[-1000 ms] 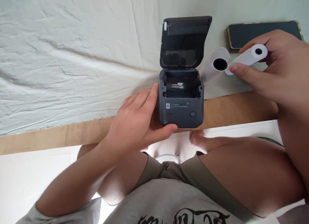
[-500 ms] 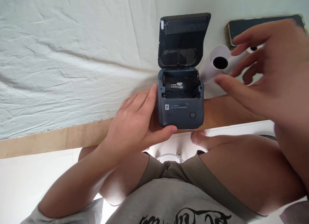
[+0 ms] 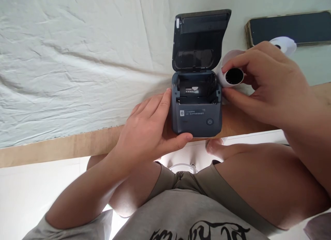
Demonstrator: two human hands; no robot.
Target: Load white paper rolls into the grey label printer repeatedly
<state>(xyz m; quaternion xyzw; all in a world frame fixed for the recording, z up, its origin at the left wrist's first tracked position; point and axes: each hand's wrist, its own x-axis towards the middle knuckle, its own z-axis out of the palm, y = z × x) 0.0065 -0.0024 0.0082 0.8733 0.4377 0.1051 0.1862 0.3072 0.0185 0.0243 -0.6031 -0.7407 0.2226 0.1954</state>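
Note:
A dark blue label printer (image 3: 196, 121) sits at the table's front edge with its lid (image 3: 200, 41) raised and its paper bay exposed. Inside the bay I see a black compartment with a small white printed marking; no roll lies in it. My left hand (image 3: 146, 129) holds the printer, fingers along its left side and thumb at its front lower edge. Just right of the printer, my right hand (image 3: 271, 83) pinches a white paper roll (image 3: 223, 77) between thumb and fingers. The roll's dark core hole faces me, and part of the roll is hidden behind the fingers.
Behind my right hand lies another white roll (image 3: 289, 46), partly covered. A phone in a case (image 3: 292, 28) rests at the upper right. Wrinkled pale cloth (image 3: 90, 53) covers the table, whose bare wooden edge (image 3: 64, 141) runs in front above my legs.
My right hand has moved left and closed on the white roll, after hovering with fingers apart. The left hand keeps its place on the printer, which appears slightly further right in view.

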